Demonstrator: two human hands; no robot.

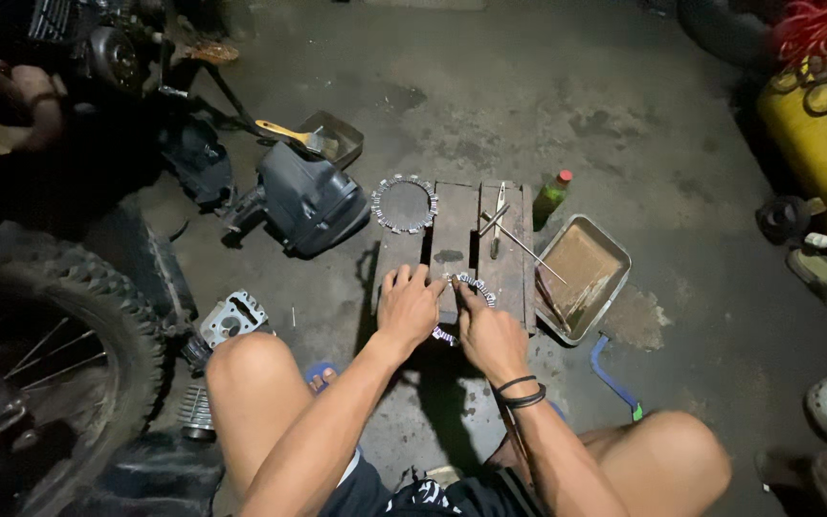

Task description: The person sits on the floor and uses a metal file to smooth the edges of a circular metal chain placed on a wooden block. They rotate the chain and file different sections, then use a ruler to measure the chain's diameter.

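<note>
Toothed ring [471, 287] lies on near edge of wooden board [457, 239], mostly hidden under both hands. Left hand [407, 306] pressed flat on it, fingers spread open. Right hand [490, 330] pinches its rim with fingertips. Second toothed ring [404, 204] at board's far left corner, metal tray [583, 276] just right, green bottle [549, 198] beyond.

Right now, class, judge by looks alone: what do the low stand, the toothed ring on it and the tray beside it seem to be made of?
Low stand: wood, seemingly; separate grey, worn, stained slats with gaps.
Toothed ring: probably metal; pale shiny teeth around a dark, matt face.
Tray: likely sheet metal; thin bright rim, inside dulled brown by rust or grime.
A similar ring lies under both hands, left hand and right hand.
</note>
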